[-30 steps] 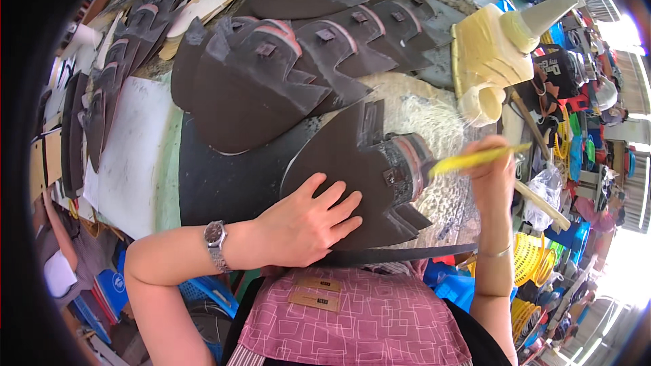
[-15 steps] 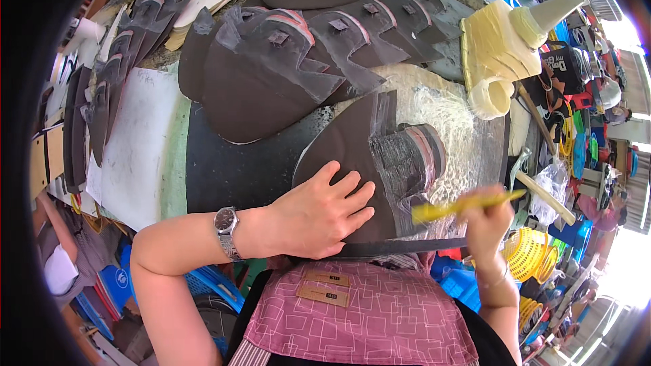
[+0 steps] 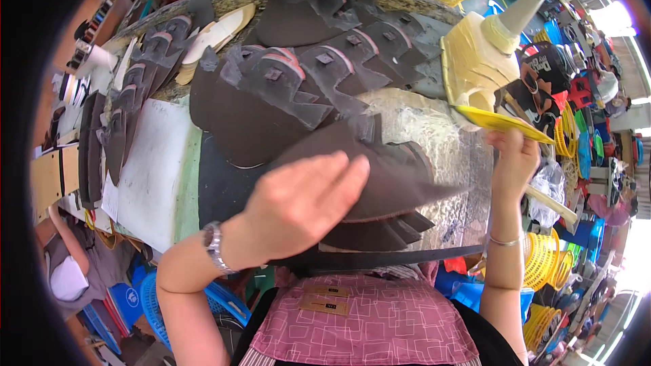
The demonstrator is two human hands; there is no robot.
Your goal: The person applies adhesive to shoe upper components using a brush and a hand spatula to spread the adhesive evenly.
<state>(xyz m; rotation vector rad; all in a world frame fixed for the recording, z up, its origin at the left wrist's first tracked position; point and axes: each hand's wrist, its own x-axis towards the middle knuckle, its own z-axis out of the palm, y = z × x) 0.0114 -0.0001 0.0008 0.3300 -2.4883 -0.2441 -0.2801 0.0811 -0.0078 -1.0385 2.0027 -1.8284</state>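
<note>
My left hand, smeared by motion, holds the edge of a dark brown flexible cut panel. Its right part tilts up off the glue-crusted board, and another dark piece shows beneath. The thumb is hidden. Out to the right, my right hand pinches a flat yellow glue spreader. The spreader's far end meets the open spout of a cream glue bottle, which has a tall cone on top.
Overlapping dark panels with red-edged curves cover the table's far side. White sheets lie at left beside more stacked panels. A hammer handle points out past the right edge. Yellow baskets stand beyond it.
My right hand has carried the yellow spreader from the panel up and right to the glue bottle. My left hand has raised and tilted the panel, which lay flat before.
</note>
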